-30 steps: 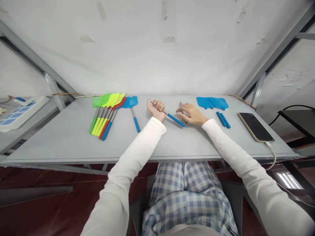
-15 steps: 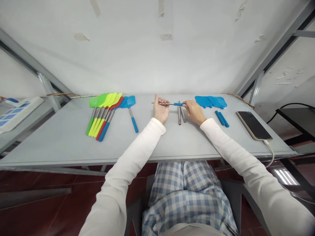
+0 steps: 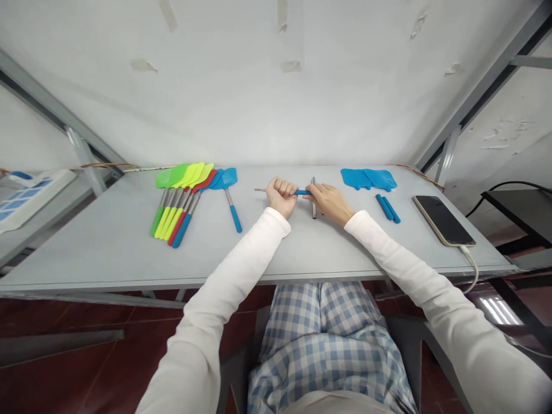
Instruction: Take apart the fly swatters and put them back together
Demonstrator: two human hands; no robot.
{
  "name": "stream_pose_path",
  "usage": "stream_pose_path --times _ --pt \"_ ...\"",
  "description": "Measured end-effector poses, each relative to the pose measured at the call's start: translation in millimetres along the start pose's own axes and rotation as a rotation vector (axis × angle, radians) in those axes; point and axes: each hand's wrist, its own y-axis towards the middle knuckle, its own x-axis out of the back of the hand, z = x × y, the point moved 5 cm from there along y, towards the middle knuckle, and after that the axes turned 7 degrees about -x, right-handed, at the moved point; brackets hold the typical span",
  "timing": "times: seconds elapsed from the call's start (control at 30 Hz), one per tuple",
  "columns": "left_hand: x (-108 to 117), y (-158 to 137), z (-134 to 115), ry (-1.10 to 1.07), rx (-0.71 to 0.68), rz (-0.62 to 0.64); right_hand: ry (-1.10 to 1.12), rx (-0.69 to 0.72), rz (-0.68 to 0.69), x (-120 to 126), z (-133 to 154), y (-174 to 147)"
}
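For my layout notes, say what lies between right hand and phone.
In the head view, two blue grips lie between the right hand and the phone.

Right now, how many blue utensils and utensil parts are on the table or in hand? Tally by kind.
Blue spatulas with shafts: 2
Loose blue spatula heads: 2
Loose blue grips: 2
Blue-gripped metal rod, held: 1
Total: 7
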Motion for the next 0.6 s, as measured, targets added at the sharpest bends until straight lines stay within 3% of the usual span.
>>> stream_pose_path --times 0.3,0.6 --pt "-3.8 5.4 -2.5 0.089 0.004 0.019 0.075 -0.145 0.12 4.0 -1.0 -1.5" --pt "-5.4 8.8 -3.6 0.126 0.031 0.096 0.638 -0.177 0.226 -1.1 -8.1 0.3"
